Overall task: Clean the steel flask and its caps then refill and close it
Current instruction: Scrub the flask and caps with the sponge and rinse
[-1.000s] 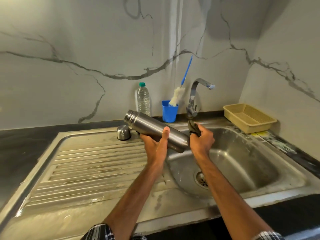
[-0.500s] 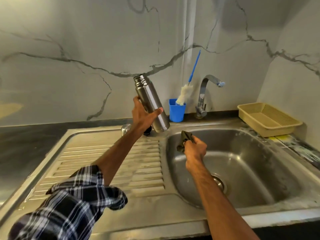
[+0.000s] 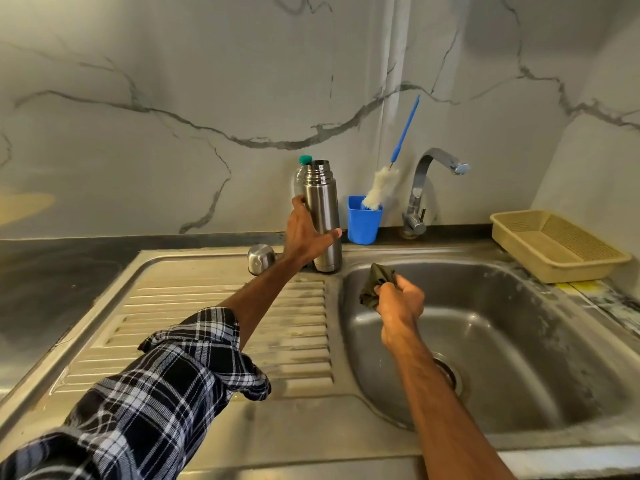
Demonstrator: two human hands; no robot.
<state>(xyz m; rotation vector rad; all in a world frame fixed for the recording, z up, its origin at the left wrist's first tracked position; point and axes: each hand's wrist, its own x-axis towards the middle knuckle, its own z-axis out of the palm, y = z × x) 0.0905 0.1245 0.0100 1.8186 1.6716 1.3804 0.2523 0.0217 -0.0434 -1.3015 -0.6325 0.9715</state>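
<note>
The steel flask (image 3: 323, 206) stands upright and uncapped at the back of the drainboard, by the basin's left corner. My left hand (image 3: 304, 237) holds its lower body, thumb on the right side and fingers on the left. A round steel cap (image 3: 260, 259) sits upside down on the drainboard just left of that hand. Over the basin's left part, my right hand (image 3: 401, 299) grips a dark green cloth (image 3: 375, 282). A clear water bottle with a green cap (image 3: 304, 160) stands mostly hidden behind the flask.
A blue cup (image 3: 363, 221) holds a bottle brush (image 3: 381, 188) with a blue handle, right of the flask. The tap (image 3: 426, 188) arches over the steel sink basin (image 3: 519, 341). A beige plastic tray (image 3: 557, 247) sits at the back right. The ribbed drainboard (image 3: 214, 327) lies left.
My left hand has swung the flask from tilted over the basin to upright and set it down at the back of the drainboard. My right hand with the cloth has drawn away from it.
</note>
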